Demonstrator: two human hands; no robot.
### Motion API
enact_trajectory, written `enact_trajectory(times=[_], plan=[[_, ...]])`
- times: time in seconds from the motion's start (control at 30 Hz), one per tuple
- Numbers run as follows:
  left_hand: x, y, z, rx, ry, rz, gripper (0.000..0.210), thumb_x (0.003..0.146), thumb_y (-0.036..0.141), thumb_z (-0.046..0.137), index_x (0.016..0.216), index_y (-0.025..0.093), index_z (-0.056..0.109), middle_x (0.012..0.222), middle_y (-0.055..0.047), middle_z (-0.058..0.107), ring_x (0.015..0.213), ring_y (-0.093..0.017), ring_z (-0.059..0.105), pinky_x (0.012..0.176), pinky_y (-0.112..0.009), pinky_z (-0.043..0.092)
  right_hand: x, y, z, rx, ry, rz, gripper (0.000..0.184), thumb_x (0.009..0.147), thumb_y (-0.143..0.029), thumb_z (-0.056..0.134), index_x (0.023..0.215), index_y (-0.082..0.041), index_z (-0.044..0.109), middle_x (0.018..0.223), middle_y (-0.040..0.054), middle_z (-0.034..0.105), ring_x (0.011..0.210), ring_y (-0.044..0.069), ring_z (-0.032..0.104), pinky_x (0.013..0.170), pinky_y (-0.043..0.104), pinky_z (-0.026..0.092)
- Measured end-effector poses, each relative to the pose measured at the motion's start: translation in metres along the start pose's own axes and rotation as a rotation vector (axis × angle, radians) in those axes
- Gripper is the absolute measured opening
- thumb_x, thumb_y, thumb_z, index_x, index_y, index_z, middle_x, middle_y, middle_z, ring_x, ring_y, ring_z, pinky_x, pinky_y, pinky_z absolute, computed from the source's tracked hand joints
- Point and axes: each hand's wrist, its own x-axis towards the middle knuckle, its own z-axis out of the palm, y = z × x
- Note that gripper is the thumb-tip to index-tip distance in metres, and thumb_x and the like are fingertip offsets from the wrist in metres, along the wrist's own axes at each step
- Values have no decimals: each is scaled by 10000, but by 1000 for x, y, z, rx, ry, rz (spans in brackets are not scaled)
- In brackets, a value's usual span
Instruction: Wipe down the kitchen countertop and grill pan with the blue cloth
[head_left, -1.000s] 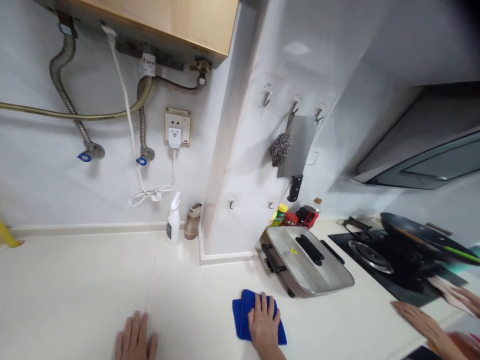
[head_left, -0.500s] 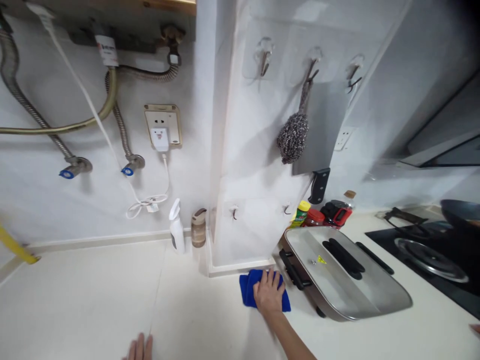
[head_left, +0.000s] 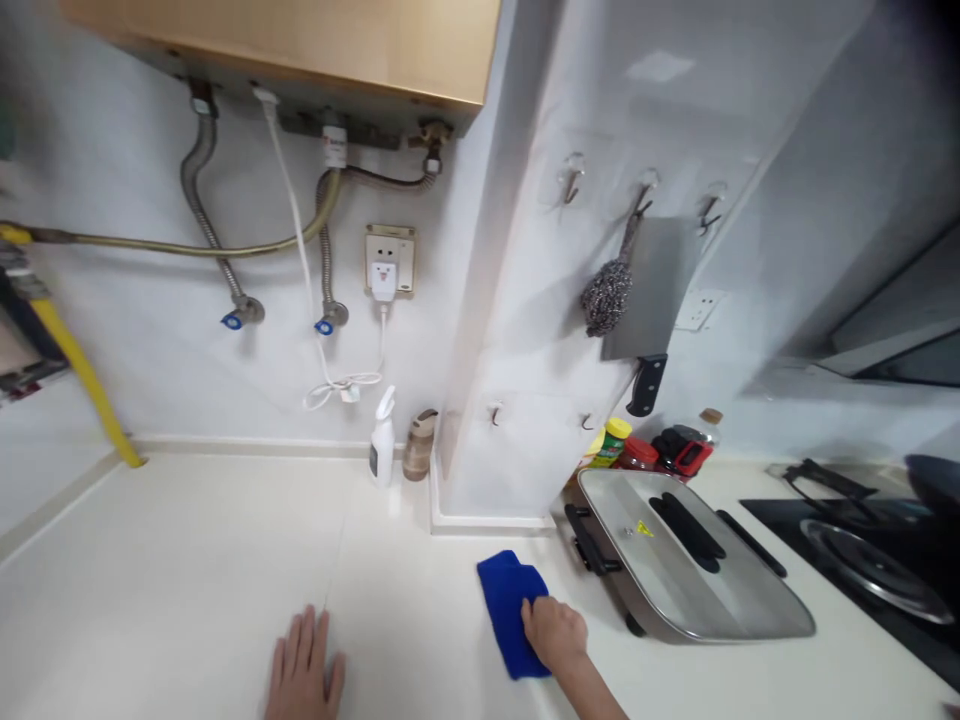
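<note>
A folded blue cloth [head_left: 507, 610] lies on the white countertop [head_left: 405, 600], just in front of the wall pillar. My right hand [head_left: 553, 632] grips the cloth's right edge, fingers curled, with the thumb on top. Lower left, my left hand [head_left: 304, 668] rests flat on the counter, fingers stretched out and holding nothing. To the right of the cloth stands a rectangular electric pan [head_left: 697, 560] with a metal lid and black handles.
A white spray bottle [head_left: 382, 440] and a brown cup [head_left: 419, 446] stand by the back wall. A cleaver [head_left: 652, 290] and a steel scrubber [head_left: 607, 297] hang on the pillar [head_left: 480, 480]. Condiment jars [head_left: 637, 454] sit behind the pan; a stove [head_left: 862, 560] is at far right.
My right hand has drawn the cloth back from the pillar's base and curled from flat to gripping its edge. More of my left hand shows. The view has tilted up and left.
</note>
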Motion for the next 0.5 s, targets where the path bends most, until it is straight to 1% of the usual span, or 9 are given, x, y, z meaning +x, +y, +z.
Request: enact_trajectory(times=[0.07, 0.13, 0.17, 0.2, 0.27, 0.33, 0.4, 0.43, 0.5], plan=[[1, 4, -6, 6, -6, -11, 609, 930, 420, 344, 1442, 116, 467, 1540, -156, 423, 1465, -305, 296, 1189, -531, 252, -25, 15, -3, -19, -18, -51, 371, 952, -315, 427, 789, -141, 710, 771, 151, 699, 759, 277, 703, 706, 386, 515], [2, 8, -9, 17, 13, -8, 599, 929, 411, 347, 1417, 95, 495, 1523, -166, 444, 1463, -309, 298, 1188, -527, 250, -44, 27, -4, -48, -24, -55, 361, 954, -287, 392, 877, -148, 716, 816, 146, 707, 743, 271, 704, 673, 372, 520], [2, 9, -10, 22, 27, -2, 596, 929, 407, 349, 1403, 84, 509, 1515, -172, 453, 1461, -314, 300, 1187, -528, 250, -50, 30, -5, -54, -1, -57, 373, 956, -270, 360, 973, -144, 711, 902, 159, 713, 782, 273, 706, 670, 373, 527], [3, 10, -11, 25, 40, 8, 592, 929, 404, 351, 1390, 74, 521, 1510, -179, 458, 1460, -319, 300, 1187, -531, 249, -54, 31, -4, -46, 42, -73, 399, 955, -256, 331, 1088, -137, 688, 1025, 177, 705, 864, 277, 704, 692, 377, 538], [3, 11, -12, 26, 67, 27, 587, 929, 396, 350, 1370, 57, 538, 1501, -193, 464, 1458, -329, 298, 1185, -540, 246, -56, 25, -3, 9, 160, -176, 463, 952, -252, 307, 1299, -126, 587, 1302, 188, 608, 1110, 277, 640, 827, 392, 549], [3, 11, -12, 26, 89, 37, 587, 930, 390, 346, 1367, 48, 539, 1499, -199, 464, 1457, -335, 298, 1182, -546, 246, -52, 14, 1, 83, 243, -357, 510, 942, -251, 325, 1410, -134, 491, 1475, 144, 472, 1319, 254, 491, 1022, 401, 478], [3, 11, -11, 30, 112, 35, 587, 929, 388, 339, 1370, 53, 535, 1499, -197, 465, 1453, -333, 309, 1181, -545, 249, -45, 2, 6, 120, 234, -511, 556, 909, -199, 346, 1455, -154, 440, 1538, 95, 393, 1406, 234, 378, 1139, 427, 372], [2, 10, -10, 32, 121, 34, 586, 929, 389, 338, 1371, 58, 534, 1498, -194, 467, 1451, -330, 314, 1181, -543, 250, -42, -3, 9, 126, 218, -552, 590, 884, -166, 351, 1470, -163, 418, 1554, 79, 366, 1430, 231, 336, 1169, 448, 327], [2, 9, -7, 39, 129, 40, 579, 928, 392, 343, 1370, 73, 537, 1495, -184, 475, 1449, -324, 321, 1182, -537, 249, -35, -9, 17, 137, 191, -571, 650, 843, -128, 358, 1491, -172, 384, 1572, 66, 327, 1458, 235, 276, 1194, 491, 267]])
